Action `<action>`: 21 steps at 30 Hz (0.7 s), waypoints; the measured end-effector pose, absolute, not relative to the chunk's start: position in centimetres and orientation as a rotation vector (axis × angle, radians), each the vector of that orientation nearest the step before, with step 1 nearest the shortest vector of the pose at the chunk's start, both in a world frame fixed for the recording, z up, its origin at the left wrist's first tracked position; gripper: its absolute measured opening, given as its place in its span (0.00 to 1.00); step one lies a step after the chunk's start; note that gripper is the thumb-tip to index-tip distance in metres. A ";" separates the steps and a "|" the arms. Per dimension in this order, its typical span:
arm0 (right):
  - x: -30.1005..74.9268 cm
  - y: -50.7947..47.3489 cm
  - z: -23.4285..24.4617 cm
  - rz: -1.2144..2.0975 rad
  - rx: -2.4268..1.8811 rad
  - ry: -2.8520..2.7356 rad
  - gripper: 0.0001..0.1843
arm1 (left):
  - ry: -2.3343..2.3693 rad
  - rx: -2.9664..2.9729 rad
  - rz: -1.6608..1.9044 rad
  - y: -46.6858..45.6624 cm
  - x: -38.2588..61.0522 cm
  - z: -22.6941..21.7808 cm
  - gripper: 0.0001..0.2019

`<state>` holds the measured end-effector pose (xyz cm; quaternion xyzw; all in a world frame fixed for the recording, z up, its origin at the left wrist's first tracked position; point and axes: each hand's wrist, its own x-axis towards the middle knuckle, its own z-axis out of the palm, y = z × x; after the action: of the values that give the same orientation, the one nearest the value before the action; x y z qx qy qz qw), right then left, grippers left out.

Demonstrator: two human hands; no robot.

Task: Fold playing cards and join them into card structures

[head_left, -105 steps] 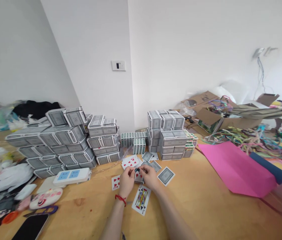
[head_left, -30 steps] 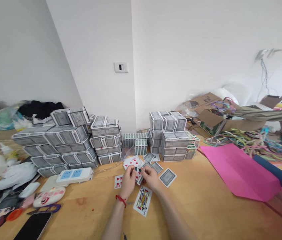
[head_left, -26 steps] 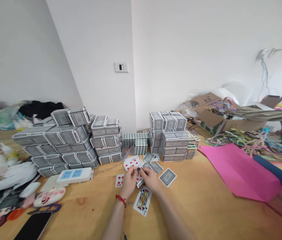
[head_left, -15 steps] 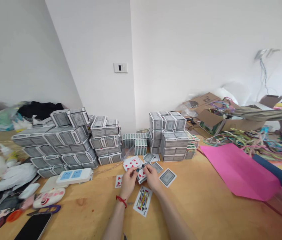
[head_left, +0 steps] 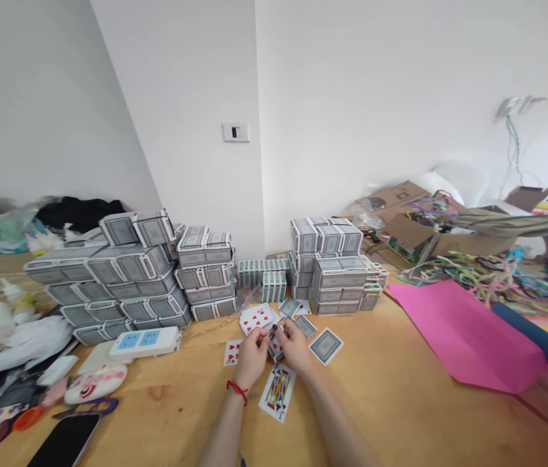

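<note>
My left hand point(head_left: 254, 353) and my right hand point(head_left: 294, 344) meet fingertip to fingertip over the wooden table. Between and just below them shows a playing card point(head_left: 277, 350) with red hearts, partly hidden; both hands have their fingers closed on its far end. A face-up jack of clubs point(head_left: 277, 394) lies nearer to me. Left of my left hand is another heart card point(head_left: 231, 353), and a face-down card point(head_left: 326, 346) rests right of my right hand. Beyond my fingers, a loose pile of heart cards point(head_left: 255, 318) lies face up.
Box shapes built from grey-backed cards stand in stacks at left point(head_left: 122, 272), centre-left point(head_left: 208, 275) and right point(head_left: 339, 266). Smaller green-striped blocks point(head_left: 274, 285) sit between. A white power strip point(head_left: 146, 344), a phone point(head_left: 65, 441) and pink paper point(head_left: 463, 331) lie around.
My fingertips have drawn closer together over the heart card and cover more of it. The cards on the table lie as before.
</note>
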<state>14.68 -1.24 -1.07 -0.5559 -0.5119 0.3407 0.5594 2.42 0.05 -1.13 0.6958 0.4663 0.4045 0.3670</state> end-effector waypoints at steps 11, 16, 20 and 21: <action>14.8 -1.3 -0.7 0.862 -1.254 -1.268 0.12 | 1.305 1.810 1.073 0.2 2.5 -1.5 0.07; 14.9 -1.2 -0.9 0.798 -1.318 -1.270 0.15 | 1.311 1.814 1.080 0.1 2.6 -1.4 0.07; 14.9 -1.2 -1.1 0.779 -1.340 -1.256 0.16 | 1.292 1.783 1.081 0.0 2.6 -1.2 0.08; 14.9 -1.2 -1.1 0.776 -1.340 -1.251 0.15 | 1.281 1.765 1.086 -0.1 2.6 -1.1 0.08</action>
<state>14.89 -1.25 -1.07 -0.5649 -0.5271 0.3270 0.5442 2.57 -0.06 -1.14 0.6798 0.4936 0.4184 0.3452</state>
